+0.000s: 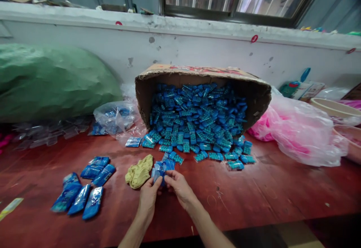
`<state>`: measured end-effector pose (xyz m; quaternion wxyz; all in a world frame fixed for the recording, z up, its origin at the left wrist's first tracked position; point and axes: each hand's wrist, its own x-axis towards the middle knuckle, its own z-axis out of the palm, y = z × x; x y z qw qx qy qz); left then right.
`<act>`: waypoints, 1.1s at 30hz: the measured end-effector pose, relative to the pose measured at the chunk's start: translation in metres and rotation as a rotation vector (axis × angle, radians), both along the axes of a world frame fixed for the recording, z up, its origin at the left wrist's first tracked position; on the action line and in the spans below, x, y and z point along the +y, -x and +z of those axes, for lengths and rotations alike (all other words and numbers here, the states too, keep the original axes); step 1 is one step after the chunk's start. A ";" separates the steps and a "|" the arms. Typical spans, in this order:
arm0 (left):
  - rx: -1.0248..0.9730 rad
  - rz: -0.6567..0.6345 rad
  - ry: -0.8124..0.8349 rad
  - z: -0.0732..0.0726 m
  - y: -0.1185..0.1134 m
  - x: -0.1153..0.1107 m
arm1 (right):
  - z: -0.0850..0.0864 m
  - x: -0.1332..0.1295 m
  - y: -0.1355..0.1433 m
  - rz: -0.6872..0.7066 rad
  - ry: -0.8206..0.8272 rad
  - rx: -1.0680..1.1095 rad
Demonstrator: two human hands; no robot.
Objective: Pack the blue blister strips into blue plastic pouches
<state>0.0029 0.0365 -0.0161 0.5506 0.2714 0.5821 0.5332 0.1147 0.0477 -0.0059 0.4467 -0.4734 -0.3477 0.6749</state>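
Observation:
Near the front middle of the red table, my left hand (150, 193) and my right hand (178, 185) pinch blue packaging (161, 170) between thumbs and fingers. How many pieces they hold is hard to tell. Just left of it lies a crumpled yellow-green lump (139, 171). A cardboard box (203, 73) on its side opens toward me, with small blue packets (194, 116) spilling out of it. Several filled blue pouches (93, 202) lie at the left.
A large green sack (56, 82) and clear plastic pieces (52, 131) are at the back left. Beside the box sits a clear bag with blue items (115, 114). Pink and clear plastic bags (304, 129) and round tubs (338, 107) stand at the right.

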 end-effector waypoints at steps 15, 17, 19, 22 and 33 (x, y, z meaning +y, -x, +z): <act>-0.144 0.056 0.018 0.010 -0.010 0.001 | -0.004 0.006 0.003 -0.025 -0.109 0.008; -0.126 0.094 0.009 0.005 -0.014 0.003 | -0.008 0.007 0.006 -0.058 -0.141 -0.064; -0.140 0.115 0.023 0.004 -0.018 0.006 | -0.011 0.008 0.008 -0.083 -0.176 -0.143; -0.190 0.077 0.076 0.006 -0.020 0.008 | -0.014 0.010 0.007 -0.096 -0.227 -0.263; -0.303 -0.064 0.216 0.006 0.000 -0.004 | 0.014 0.052 -0.018 0.191 -0.608 -0.876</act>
